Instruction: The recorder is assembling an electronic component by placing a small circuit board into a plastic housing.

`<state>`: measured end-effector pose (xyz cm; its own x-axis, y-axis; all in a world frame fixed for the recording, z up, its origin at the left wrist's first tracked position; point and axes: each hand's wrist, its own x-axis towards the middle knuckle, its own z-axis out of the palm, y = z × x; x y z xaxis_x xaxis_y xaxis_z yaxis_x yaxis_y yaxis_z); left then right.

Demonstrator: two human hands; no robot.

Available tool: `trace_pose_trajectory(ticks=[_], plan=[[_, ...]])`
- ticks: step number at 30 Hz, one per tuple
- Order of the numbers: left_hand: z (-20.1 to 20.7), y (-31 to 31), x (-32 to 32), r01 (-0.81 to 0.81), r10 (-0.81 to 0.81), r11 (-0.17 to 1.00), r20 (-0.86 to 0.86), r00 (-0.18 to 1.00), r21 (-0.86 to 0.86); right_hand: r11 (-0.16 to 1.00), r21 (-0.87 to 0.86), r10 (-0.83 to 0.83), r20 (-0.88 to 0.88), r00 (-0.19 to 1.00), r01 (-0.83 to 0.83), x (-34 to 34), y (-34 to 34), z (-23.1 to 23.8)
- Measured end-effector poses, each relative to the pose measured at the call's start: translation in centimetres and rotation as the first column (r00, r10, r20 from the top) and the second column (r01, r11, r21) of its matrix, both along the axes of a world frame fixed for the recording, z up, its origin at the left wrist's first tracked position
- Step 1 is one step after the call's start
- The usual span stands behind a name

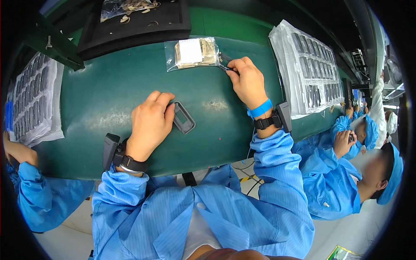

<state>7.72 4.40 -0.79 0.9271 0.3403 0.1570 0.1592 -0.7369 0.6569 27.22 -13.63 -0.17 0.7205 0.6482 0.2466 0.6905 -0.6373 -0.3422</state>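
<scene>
A black plastic housing (185, 118) with a rectangular window lies tilted on the green table. My left hand (151, 116) is at its upper left edge, the thumb and curled fingers closed on that side. Farther off to the right, my right hand (248, 80) pinches a thin black piece (223, 67) between thumb and forefinger; its exact kind is too small to tell. The piece sits right beside a clear plastic bag (172, 64) filled with small, flat beige strips, a white label on its front.
Stacked trays of dark parts in white wrapping stand at right (299, 69) and left (54, 104). A black tray (164, 27) holds loose beige bits at the back. A green post (54, 43) rises back left. Co-workers in blue (329, 186) sit on both sides.
</scene>
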Motion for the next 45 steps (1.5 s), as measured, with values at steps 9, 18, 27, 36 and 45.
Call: trace_pose_trajectory(ticks=[9,18,27,36,45], plan=[[-0.8,1.9,0.1,-0.166,0.170,0.983,0.048,0.984,-0.082,0.999,-0.032,0.017,0.027,1.000,-0.016,-0.1,-0.4,-0.1],[-0.6,1.8,0.1,-0.165,0.176,0.980,0.094,0.980,-0.108,0.997,0.082,-0.005,-0.012,1.000,0.006,-0.5,-0.9,0.4],[-0.7,1.8,0.3,-0.160,0.175,0.980,0.124,0.977,-0.122,0.967,0.233,-0.059,-0.181,0.982,0.101,-0.4,-2.0,0.8],[0.4,0.6,-1.0,-0.056,0.237,0.856,0.293,0.926,-0.514,0.584,0.572,0.555,-0.799,0.232,0.576,-4.1,-5.3,3.9],[4.3,-5.7,-1.3,0.123,-0.063,0.178,0.113,0.992,-0.976,0.661,0.408,0.690,-0.660,-0.297,0.629,-12.0,-5.1,3.9]])
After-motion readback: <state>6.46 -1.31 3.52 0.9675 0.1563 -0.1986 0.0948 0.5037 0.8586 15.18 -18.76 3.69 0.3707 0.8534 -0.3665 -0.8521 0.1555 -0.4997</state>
